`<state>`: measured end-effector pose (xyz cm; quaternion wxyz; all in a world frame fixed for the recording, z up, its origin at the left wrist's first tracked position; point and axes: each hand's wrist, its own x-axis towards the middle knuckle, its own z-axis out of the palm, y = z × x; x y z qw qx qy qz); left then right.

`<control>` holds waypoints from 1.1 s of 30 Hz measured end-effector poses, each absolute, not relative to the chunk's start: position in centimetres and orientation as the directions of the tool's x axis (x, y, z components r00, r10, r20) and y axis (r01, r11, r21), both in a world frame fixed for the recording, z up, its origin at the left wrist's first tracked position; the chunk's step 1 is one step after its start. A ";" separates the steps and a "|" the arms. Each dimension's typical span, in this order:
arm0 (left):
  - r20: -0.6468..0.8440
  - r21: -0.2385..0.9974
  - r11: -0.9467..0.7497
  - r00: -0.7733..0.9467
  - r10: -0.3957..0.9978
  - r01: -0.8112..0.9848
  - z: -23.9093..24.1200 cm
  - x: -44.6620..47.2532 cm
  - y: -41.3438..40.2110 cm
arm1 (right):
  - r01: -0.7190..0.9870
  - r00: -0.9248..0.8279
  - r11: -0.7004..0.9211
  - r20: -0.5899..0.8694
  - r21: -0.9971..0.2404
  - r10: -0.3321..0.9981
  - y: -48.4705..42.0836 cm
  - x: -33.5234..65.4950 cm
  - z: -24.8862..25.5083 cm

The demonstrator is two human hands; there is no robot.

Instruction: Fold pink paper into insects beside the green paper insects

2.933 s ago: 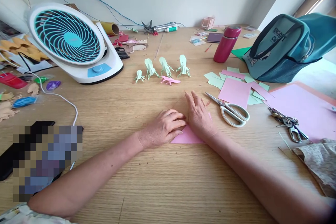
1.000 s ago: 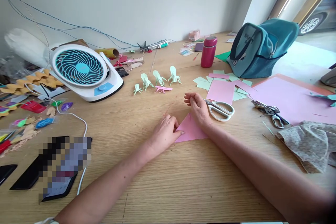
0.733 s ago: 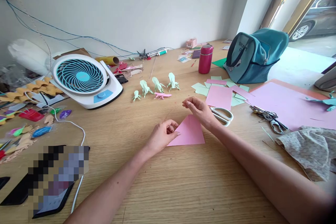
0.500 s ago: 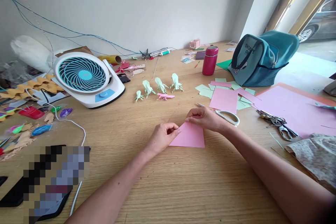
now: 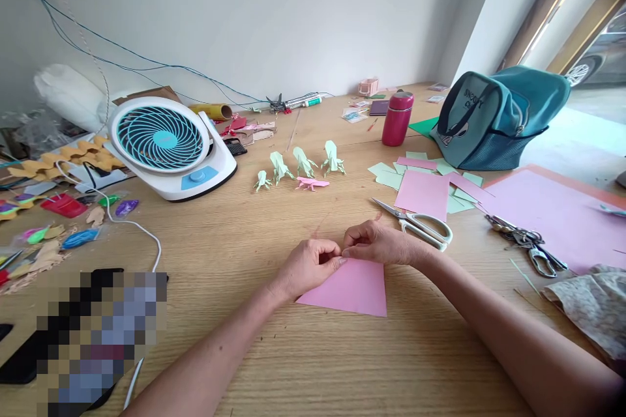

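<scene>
Wood-grained table [image 5: 293,365] fills the foreground, with the pink sheet [image 5: 349,290] just beyond. Since a second ago the sheet has come nearer the person, and the right hand [image 5: 374,242] has gone from lying across it to its far edge, beside the left hand [image 5: 310,267]; both now seem to work one spot together. Each hand is nearly closed, thumb and fingers pinching that edge, fingertips almost meeting. The sheet looks smooth and plain, its near edge straight; any crease under the fingers is hidden. Farther off lie scissors [image 5: 403,215], then a pink figure [image 5: 312,184], four green figures [image 5: 303,161] and a bottle [image 5: 398,120].
</scene>
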<state>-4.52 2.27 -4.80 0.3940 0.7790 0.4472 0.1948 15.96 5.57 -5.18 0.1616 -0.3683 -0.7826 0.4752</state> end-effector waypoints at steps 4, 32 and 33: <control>-0.011 0.783 -0.323 0.532 0.847 0.532 -4.9 -4.4 2.0 | 0.418 -0.704 0.295 -0.102 -0.859 0.703 5.6 16.0 -5.1; 0.011 0.892 -0.267 0.574 0.819 0.365 -4.5 -6.2 3.2 | 0.162 -0.690 -0.036 -0.140 -0.986 0.710 6.2 18.7 -5.1; 0.020 0.895 -0.267 0.566 0.824 0.357 -4.6 -6.3 3.3 | 0.146 -0.686 -0.052 -0.139 -0.988 0.714 6.2 18.8 -5.3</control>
